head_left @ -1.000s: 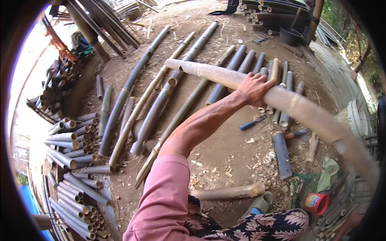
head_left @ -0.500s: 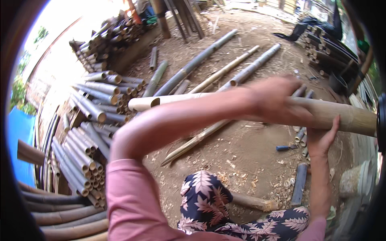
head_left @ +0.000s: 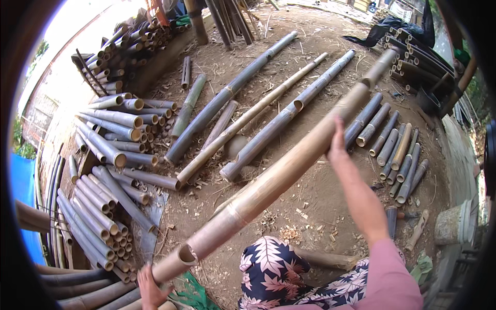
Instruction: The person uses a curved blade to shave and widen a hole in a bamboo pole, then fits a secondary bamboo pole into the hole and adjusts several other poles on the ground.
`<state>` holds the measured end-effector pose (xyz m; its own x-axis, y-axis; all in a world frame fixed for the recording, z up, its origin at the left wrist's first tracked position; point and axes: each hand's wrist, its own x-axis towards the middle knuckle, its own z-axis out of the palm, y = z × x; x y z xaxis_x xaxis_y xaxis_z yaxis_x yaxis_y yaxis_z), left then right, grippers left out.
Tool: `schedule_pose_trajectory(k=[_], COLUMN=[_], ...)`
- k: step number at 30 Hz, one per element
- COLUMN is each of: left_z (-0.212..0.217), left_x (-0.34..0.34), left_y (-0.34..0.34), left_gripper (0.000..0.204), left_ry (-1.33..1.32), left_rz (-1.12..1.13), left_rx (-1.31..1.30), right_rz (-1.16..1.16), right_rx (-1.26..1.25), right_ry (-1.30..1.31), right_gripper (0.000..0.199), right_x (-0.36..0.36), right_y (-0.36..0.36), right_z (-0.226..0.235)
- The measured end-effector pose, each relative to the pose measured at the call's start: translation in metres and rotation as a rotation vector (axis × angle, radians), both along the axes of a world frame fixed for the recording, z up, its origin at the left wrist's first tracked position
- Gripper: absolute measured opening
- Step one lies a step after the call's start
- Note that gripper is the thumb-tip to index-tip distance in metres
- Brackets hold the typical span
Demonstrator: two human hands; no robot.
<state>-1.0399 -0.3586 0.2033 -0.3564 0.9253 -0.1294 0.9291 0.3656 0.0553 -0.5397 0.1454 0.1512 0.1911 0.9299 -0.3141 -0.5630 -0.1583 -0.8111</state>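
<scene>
A long tan bamboo pole (head_left: 279,175) runs diagonally from the lower left to the upper right, held above the dirt ground. My left hand (head_left: 150,289) grips its near hollow end at the bottom left. My right hand (head_left: 337,144) rests against the pole farther up, fingers along its right side, with my pink sleeve (head_left: 387,274) below. My floral-patterned trousers (head_left: 274,274) show at the bottom centre.
Several long bamboo poles (head_left: 243,82) lie on the dirt ahead. Stacks of cut bamboo tubes (head_left: 108,155) fill the left side, and short cut pieces (head_left: 398,150) lie in a row at the right. A dark pile of poles (head_left: 413,57) sits at the upper right.
The pole has swung from lying crosswise before me to pointing away, near end low at my left. My left hand moved down to that end; the right now holds higher up.
</scene>
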Motion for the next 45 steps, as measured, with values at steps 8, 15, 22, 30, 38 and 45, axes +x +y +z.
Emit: schedule_pose_trajectory(k=[8, 15, 22, 30, 38, 45], left_z=[-0.086, -0.097, -0.166, -0.195, -0.244, -0.203], left_x=[0.094, 0.145, 0.088, -0.004, 0.130, 0.126], left_y=[-0.109, -0.033, 0.160, 0.422, 0.449, 0.444], left_gripper=[0.063, 0.045, 0.073, 0.046, 0.102, 0.076], left_ry=[-0.392, -1.507, -0.455, -0.434, -0.155, -0.480], left_rz=[0.438, 0.833, 0.238, 0.534, -0.263, -0.351], left_rx=[-0.126, 0.093, 0.056, 0.907, 0.122, -0.245], right_rz=[0.097, 0.057, 0.472, 0.649, 0.543, 0.511], right_rx=[-0.092, -0.019, 0.275, -0.036, -0.240, -0.273], right_ry=[-0.203, -0.310, -0.425, -0.844, -1.015, -1.012], right_gripper=[0.079, 0.081, 0.065, 0.050, 0.050, 0.075], right_x=[-0.096, -0.082, -0.072, -0.003, 0.066, 0.046], right_y=[0.042, 0.072, -0.005, -0.136, -0.225, -0.194], right_z=[-0.114, -0.153, -0.108, -0.178, -0.215, -0.165])
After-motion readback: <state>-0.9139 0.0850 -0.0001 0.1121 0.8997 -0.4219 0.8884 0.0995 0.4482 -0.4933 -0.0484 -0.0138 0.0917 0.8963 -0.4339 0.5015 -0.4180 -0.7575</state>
